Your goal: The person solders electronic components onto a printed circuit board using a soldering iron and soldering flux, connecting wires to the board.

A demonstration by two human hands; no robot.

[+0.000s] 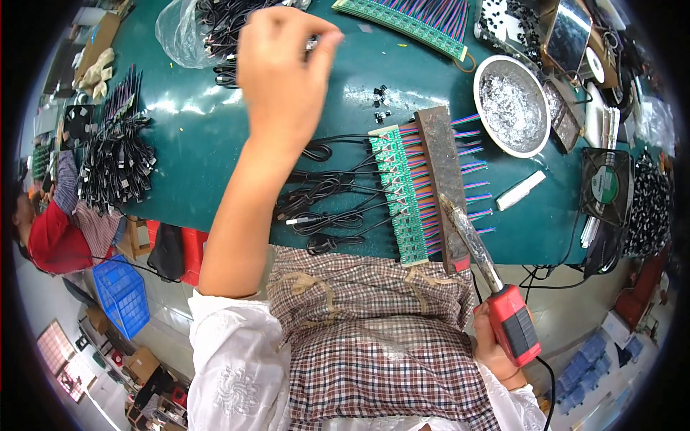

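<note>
My right hand (494, 350) is closed round the red and black handle of a soldering iron (513, 323). Its tip reaches up and left over a dark metal bar (433, 154). That bar lies across coloured wires beside a green circuit board strip (399, 197). Black cables (316, 192) extend from the strip's left side. Farther up, my left hand (282, 75) is raised at a pile of black cables (223, 29), fingers curled and thumb close to them. What it holds, if anything, is hidden.
A metal bowl (512, 108) with silvery flakes stands right of the bar, above a white stick (521, 190). Another wired board strip (402, 29) lies at the back. Cable bundles (118, 169) hang at the left edge; a small fan (607, 183) is at right. A co-worker (54, 233) sits left.
</note>
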